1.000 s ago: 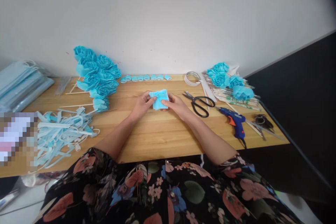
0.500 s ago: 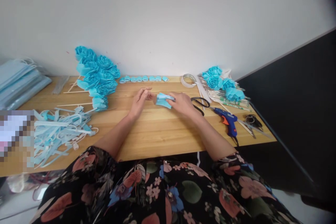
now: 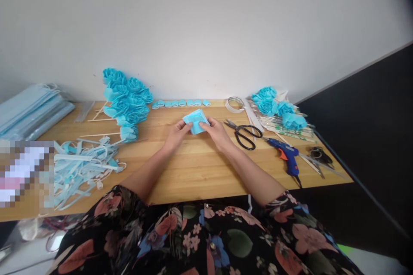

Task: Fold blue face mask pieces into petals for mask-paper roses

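A small stack of thin sheets (image 3: 195, 116) is seen, light blue and roughly square, with paler borders and corners that are not quite aligned. It is held slightly turned over the middle of the wooden surface (image 3: 196, 176).

Along the far edge, a row of small folded blue pieces (image 3: 182, 103) is laid out, with a roll of tape (image 3: 235, 105) to its right. Toward the left end, a cluster of blue fabric roses (image 3: 125, 99) is piled on thin sticks, a heap of cut straps (image 3: 85, 167) is spread nearer the front edge, and a stack of masks (image 3: 29, 107) is placed by the far left corner. Just beside the right hand (image 3: 219, 134), black-handled scissors (image 3: 245, 132) are laid with the blades pointed away; beyond them, toward the right edge, a blue glue gun (image 3: 288, 154) and more blue roses (image 3: 280, 107) are seen.

The stack is gripped from both sides: its left lower border by the left hand (image 3: 176, 134), its right lower border by the right, with both thumbs pressed on the top sheet. The fingers beneath are mostly hidden by the sheets.
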### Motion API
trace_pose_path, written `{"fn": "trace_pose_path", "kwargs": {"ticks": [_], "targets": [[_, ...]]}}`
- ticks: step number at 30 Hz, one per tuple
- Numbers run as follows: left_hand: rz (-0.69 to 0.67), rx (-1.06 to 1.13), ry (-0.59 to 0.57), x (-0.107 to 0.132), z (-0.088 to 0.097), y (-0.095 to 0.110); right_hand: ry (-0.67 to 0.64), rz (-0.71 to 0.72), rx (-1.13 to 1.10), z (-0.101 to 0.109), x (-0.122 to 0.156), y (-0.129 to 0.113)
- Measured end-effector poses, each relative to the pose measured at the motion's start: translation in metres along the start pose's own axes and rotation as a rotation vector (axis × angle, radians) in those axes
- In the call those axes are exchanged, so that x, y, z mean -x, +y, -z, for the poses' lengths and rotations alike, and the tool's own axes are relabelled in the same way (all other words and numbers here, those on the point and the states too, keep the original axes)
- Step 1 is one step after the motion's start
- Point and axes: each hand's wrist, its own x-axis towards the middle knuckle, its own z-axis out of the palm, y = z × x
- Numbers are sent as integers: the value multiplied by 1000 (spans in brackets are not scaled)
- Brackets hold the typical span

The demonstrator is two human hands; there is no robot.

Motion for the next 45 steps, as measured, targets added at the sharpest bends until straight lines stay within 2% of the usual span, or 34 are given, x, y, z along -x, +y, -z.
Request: {"fn": "trace_pose_path", "kwargs": {"ticks": [2, 6, 11, 13, 17, 21, 25, 32, 36, 40, 42, 45], "targets": [[-21, -76, 31, -1, 1, 0, -51, -11, -30, 1, 1, 0], [-84, -162, -14, 1, 0, 2, -98, 3, -29, 8, 1, -2], [-306, -420, 23, 4, 3, 10, -85, 68, 86, 17, 0, 2], [-347, -483, -1, 3, 4, 11, -95, 101, 143, 19, -1, 4], [-285, -533, -75, -1, 4, 4, -145, 102, 195, 19, -4, 8], [-260, -528, -74, -2, 4, -2, -133, 90, 226, 19, -5, 12], [-231, -496, -43, 0, 2, 0, -100, 69, 219, 18, -4, 13], [-45, -55, -28, 4, -2, 6, -160, -19, -67, 12, 1, 8], [-59, -63, 6, 2, -3, 5, -181, -30, -21, 14, 0, 9], [-160, -253, 23, 3, -2, 4, -206, 18, 72, 16, 0, 8], [-194, -307, 5, 3, -2, 3, -162, 63, 130, 16, 0, 8], [-164, -258, -25, 4, -3, 2, -73, 118, 183, 17, 0, 9]]}}
